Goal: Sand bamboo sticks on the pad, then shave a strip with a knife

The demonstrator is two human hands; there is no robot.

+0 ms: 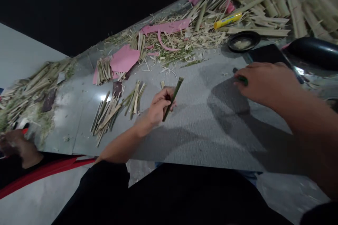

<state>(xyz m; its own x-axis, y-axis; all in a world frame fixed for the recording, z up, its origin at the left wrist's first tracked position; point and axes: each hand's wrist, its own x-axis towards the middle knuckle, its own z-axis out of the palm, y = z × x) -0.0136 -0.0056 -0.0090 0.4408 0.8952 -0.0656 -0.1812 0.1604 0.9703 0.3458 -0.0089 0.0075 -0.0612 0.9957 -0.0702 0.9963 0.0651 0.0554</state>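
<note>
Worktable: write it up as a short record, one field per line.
left hand: the left hand holds a green strip, tilted
right hand: the right hand grips a green object, mostly hidden
left of left hand: a pile of strips
beyond the hands: pink paper, yellow tube, black bowl
far left edge: another person's hand

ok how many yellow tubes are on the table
1: the yellow tube lies among the scraps at the far side, beyond the black dish and the right hand. Others could be hidden beneath the scraps.
</note>
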